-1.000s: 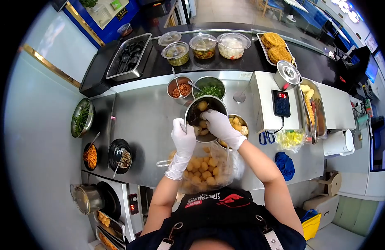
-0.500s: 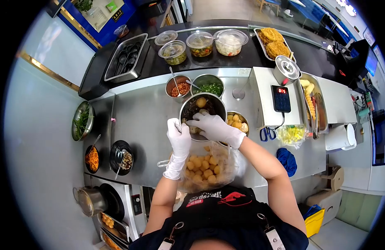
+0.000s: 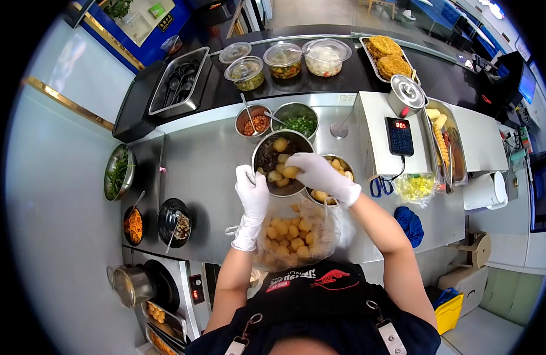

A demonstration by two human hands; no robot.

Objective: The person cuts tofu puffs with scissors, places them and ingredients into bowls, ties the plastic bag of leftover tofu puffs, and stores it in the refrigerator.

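My left hand [image 3: 252, 194], in a white glove, is closed on the near left rim of a metal bowl [image 3: 303, 144]. Dark sauce and several small peeled potatoes [image 3: 280, 145] lie in this bowl. Over its right side, my right hand [image 3: 325, 176], also gloved, pinches a potato [image 3: 291, 171] in its fingertips. A second metal bowl [image 3: 351, 171] with potato pieces sits partly hidden behind my right hand. Nearer my body rests a clear plastic bag [image 3: 329, 234] full of small round potatoes [image 3: 290, 236].
Behind the bowl stand tins of peanuts [image 3: 257, 125] and chopped green onion [image 3: 299, 123]. A scale display [image 3: 400, 136], scissors [image 3: 380, 187] and a blue cloth [image 3: 408, 226] are on the right. At left sit a black bowl [image 3: 174, 223] and a pot [image 3: 134, 286].
My right hand has lifted and shifted right from deep inside the bowl, and a potato shows at its fingertips. The potatoes in the bowl are more exposed. My left hand stays at the rim.
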